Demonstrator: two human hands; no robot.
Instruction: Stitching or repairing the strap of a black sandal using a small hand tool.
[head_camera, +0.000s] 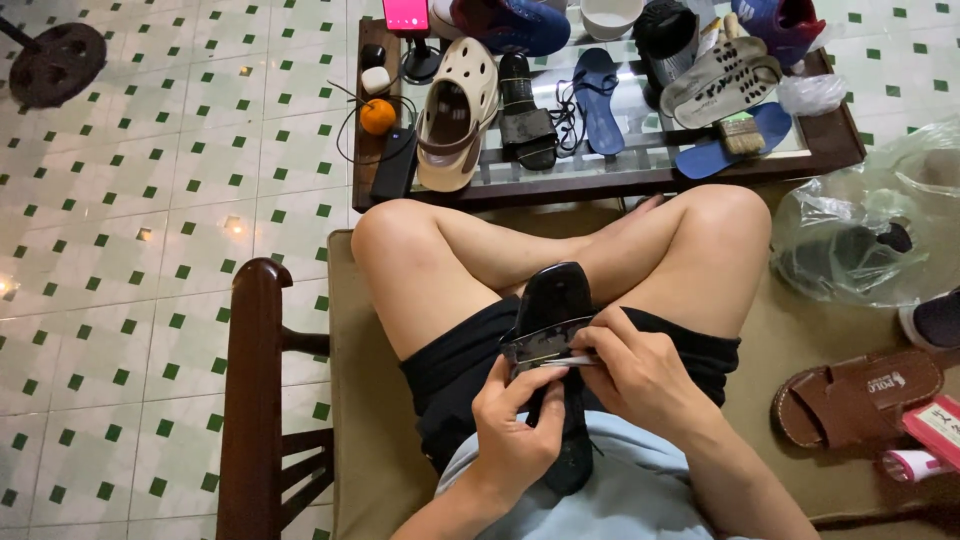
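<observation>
illumination is bright, even and diffuse, with small specular hot spots on the glossy tiled floor at left and a broad sheen across the glass top of the low table at the far side. shadows are soft and short, darkest under the table edge and between the crossed legs, and the clear plastic bag at right shows pale glare along its folds. focus is sharp over most of the frame; wide-angle distortion bends the tile lines toward the left edge, and the black sandal near centre loses detail in its dark surface.
</observation>
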